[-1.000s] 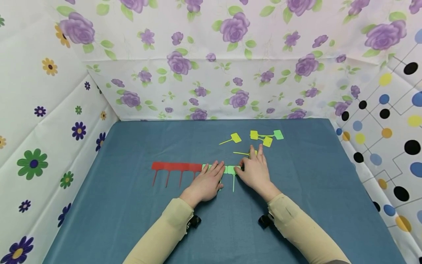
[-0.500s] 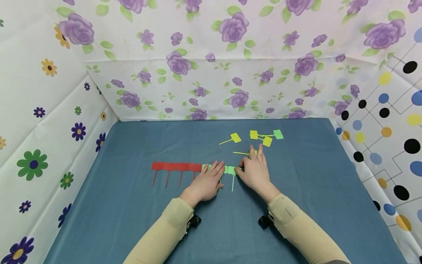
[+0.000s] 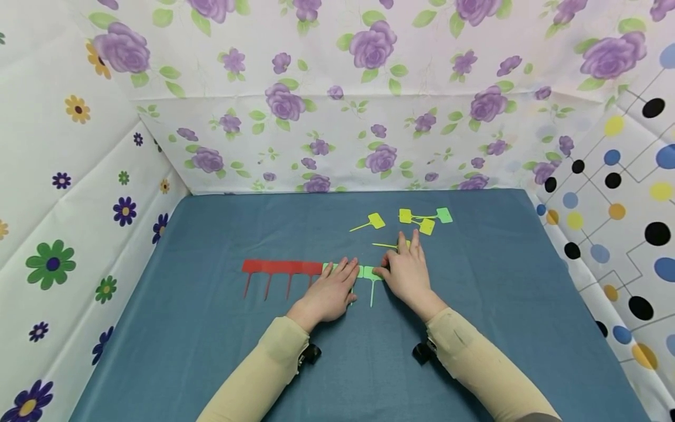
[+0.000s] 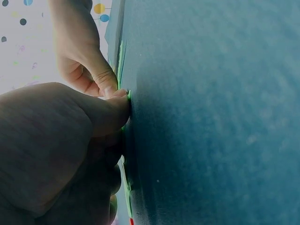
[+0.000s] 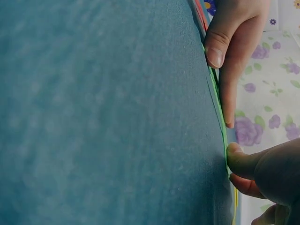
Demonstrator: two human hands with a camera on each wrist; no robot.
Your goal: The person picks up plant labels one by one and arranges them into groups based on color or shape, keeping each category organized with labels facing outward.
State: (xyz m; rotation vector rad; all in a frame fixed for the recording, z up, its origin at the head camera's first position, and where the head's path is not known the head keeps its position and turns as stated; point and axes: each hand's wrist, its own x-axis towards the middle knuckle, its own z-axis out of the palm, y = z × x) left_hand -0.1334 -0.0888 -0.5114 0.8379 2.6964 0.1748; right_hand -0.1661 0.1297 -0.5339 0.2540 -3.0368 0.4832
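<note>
My left hand (image 3: 327,293) lies flat with fingers extended over green tags with thin tails, partly hiding them. To its left runs a joined row of red tags (image 3: 282,266), tails pointing toward me. My right hand (image 3: 408,275) pinches the right edge of the endmost green tag (image 3: 372,273) with thumb and index finger, its other fingers stretched out beyond. In the right wrist view that green tag (image 5: 224,145) is seen edge-on under the thumb. Below the right hand's outstretched fingers, a yellow tag (image 3: 385,244) is mostly covered.
Farther back lie a lone yellow tag (image 3: 376,221) and a small overlapping group of yellow tags (image 3: 426,227) with one green tag (image 3: 445,215). A blue-grey cloth (image 3: 211,351) covers the table. Patterned sheets (image 3: 337,135) rise at its back and sides.
The right thumb and index finger have shifted slightly left at the end green tag, whose tail tilts a little. The left hand stays in place.
</note>
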